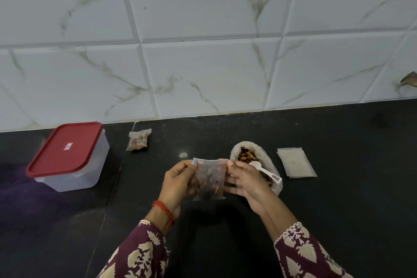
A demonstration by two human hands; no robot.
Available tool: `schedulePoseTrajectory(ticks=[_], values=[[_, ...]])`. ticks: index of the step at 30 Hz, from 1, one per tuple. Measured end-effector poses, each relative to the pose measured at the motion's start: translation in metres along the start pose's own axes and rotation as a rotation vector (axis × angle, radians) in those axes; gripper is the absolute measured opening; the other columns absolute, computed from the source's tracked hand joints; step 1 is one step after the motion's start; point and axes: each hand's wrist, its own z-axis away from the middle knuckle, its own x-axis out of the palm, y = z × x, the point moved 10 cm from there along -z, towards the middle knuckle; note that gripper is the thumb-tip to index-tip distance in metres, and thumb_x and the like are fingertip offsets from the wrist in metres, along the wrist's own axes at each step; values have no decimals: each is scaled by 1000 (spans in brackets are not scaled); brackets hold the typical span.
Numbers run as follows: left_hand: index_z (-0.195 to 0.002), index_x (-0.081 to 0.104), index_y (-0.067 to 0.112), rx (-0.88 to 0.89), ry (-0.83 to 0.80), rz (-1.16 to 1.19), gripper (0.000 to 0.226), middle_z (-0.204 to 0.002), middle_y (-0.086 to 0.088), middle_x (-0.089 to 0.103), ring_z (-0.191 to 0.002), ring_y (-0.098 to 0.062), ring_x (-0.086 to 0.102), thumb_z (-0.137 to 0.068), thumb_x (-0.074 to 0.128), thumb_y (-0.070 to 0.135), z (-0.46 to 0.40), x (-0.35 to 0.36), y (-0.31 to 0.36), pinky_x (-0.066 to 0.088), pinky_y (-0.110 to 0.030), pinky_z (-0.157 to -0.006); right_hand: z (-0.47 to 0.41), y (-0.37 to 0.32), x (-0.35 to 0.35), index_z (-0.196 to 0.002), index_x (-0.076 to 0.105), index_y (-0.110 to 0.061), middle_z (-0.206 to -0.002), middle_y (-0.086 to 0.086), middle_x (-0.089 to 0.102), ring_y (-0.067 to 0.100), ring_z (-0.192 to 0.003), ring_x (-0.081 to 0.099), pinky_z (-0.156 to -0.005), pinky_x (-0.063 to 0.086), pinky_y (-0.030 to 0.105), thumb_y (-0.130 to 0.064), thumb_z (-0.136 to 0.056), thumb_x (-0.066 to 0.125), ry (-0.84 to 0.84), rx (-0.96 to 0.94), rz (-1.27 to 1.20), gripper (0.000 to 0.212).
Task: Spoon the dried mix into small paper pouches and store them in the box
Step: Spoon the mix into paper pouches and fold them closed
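— While the filled pouch (209,179) is held upright above the dark counter (338,221) at the centre of the view, which step is judged to be in hand?

— Closing, most likely. Its top edge is pinched at the left corner by the left hand (178,184) and at the right corner by the right hand (244,184); both thumbs and forefingers are closed on the paper, and the other right fingers are spread behind it. Dark mix can be seen through the pouch, so spooning for this one is judged done.

— And what is found beyond the hands?

— At about two o'clock, just behind the right hand, the open bag of dried mix (248,156) is seen, with the white spoon (265,170) laid across it. Further toward three o'clock a stack of empty pouches (296,165) lies flat. At eleven o'clock an earlier filled pouch (138,140) lies near the wall, and at nine o'clock the box (70,160) stands with its red lid on.

— What is called for next?

— The mouth would need to be folded shut without spilling; before anything is stored, the lid must be taken off.
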Motion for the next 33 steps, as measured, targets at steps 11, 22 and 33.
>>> schedulePoseTrajectory(ticks=[11,22,33], values=[[-110,60,6,-308,84,143,21,-95,-14,70,-87,-25,68,-97,48,15,6,-44,-58,54,-36,-68,-5,65,35,-131,50,-22,-119,4,62,22,-104,64,-83,57,41,-25,-101,42,-92,216,29,31],[-98,64,15,-305,133,86,37,-96,-7,68,-92,-25,64,-96,42,45,-8,-120,-27,52,-42,-72,-53,69,115,-124,56,-18,-116,5,65,23,-105,64,-90,54,45,-42,-99,40,-163,288,113,38],[-118,57,22,-259,175,-67,61,-114,-6,60,-110,-28,55,-91,27,68,-87,-182,16,44,-53,-96,-140,33,202,-132,51,-15,-125,11,61,26,-109,61,-91,52,42,-55,-98,28,-207,235,302,57]])
